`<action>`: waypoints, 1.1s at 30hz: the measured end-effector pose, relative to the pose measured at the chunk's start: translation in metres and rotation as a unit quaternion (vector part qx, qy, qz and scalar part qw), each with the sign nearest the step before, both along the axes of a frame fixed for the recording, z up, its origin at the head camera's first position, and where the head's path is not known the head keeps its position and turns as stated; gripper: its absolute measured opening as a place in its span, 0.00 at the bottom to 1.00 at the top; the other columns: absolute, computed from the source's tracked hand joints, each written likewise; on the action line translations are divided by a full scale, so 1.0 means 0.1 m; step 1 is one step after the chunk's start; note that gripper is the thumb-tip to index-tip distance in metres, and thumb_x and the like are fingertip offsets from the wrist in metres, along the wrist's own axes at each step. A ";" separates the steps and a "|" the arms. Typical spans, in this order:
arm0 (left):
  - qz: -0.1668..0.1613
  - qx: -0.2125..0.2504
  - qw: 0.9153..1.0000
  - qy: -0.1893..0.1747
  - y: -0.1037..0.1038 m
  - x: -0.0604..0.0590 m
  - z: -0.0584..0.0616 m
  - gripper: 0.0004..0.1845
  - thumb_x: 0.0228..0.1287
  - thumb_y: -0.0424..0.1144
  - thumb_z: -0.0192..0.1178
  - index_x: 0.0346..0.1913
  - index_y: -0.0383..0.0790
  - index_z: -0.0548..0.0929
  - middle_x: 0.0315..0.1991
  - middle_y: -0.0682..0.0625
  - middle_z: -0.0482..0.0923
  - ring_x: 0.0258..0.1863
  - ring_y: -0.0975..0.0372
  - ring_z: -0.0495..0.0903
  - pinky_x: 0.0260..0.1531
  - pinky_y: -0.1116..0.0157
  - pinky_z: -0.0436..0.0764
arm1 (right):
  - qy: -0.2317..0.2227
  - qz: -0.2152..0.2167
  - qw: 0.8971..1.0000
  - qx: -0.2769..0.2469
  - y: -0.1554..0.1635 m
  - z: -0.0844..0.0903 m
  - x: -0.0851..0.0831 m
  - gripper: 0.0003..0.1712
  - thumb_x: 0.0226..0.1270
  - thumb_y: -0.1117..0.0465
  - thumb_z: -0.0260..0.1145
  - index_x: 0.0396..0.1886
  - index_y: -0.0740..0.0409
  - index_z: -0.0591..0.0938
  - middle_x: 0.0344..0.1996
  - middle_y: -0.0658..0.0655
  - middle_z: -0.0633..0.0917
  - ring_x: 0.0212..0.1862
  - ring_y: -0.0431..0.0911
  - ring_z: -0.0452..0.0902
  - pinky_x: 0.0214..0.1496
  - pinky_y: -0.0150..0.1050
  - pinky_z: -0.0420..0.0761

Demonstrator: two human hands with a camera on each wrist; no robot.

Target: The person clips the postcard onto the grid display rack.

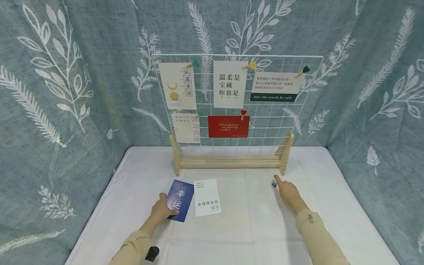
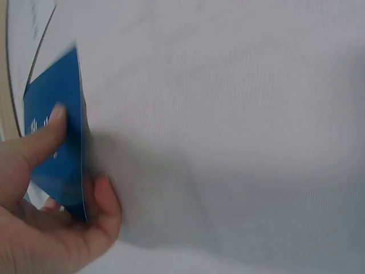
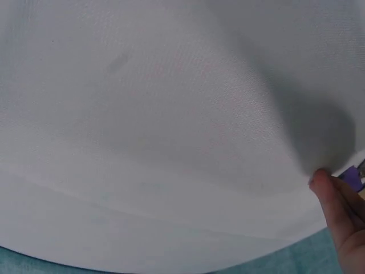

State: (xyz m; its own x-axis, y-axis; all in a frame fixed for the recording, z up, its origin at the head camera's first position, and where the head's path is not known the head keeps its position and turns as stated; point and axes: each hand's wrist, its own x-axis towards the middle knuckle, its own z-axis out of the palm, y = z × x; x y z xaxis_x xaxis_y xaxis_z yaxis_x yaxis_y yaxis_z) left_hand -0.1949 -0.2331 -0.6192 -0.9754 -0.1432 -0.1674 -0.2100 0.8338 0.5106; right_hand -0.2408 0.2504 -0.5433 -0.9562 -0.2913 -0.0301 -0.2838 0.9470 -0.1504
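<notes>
Blue card (image 1: 180, 200) is pinched between the left hand's (image 1: 163, 211) fingers (image 2: 43, 135).

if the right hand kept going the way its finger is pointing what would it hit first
Most likely the small blue clip lying on the white tablecloth right at the right hand's fingertip; beyond it stands the wooden foot of the white wire grid stand, though depth is unclear.

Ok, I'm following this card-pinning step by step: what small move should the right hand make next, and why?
Probably close the right hand on the small blue clip. Its fingertip only touches the clip on the white tablecloth, while the left hand already grips the blue card, and the cards on the wire grid hang from clips.
</notes>
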 end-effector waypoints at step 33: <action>0.030 0.240 0.970 -0.017 0.47 0.22 1.21 0.21 0.66 0.26 0.51 0.56 0.21 0.57 0.40 0.26 0.74 0.22 0.60 0.80 0.28 0.63 0.84 | 0.002 -0.160 0.982 -0.099 0.10 -0.03 -0.16 0.08 0.59 0.73 0.58 0.34 0.77 0.80 0.34 0.74 0.83 0.38 0.65 0.82 0.41 0.51 0.83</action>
